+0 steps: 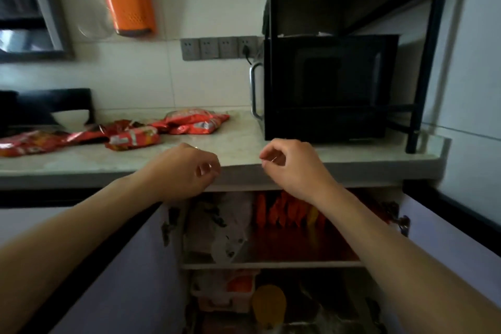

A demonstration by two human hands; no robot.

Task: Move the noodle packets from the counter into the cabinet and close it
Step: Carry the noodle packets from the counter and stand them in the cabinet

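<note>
Nothing is gripped: the left hand [187,171] and the right hand [292,168] are held loosely curled and empty just in front of the counter [244,141] edge. Red noodle packets [135,135] are still seen lying on the counter, left of the microwave [328,87]. Below the counter the cabinet [271,263] is open, both doors swung out, and red packets (apparently noodles, though blurred) are stacked on its upper shelf. The task is judged partly done: the remaining packets are yet to be moved and the doors closed.
</note>
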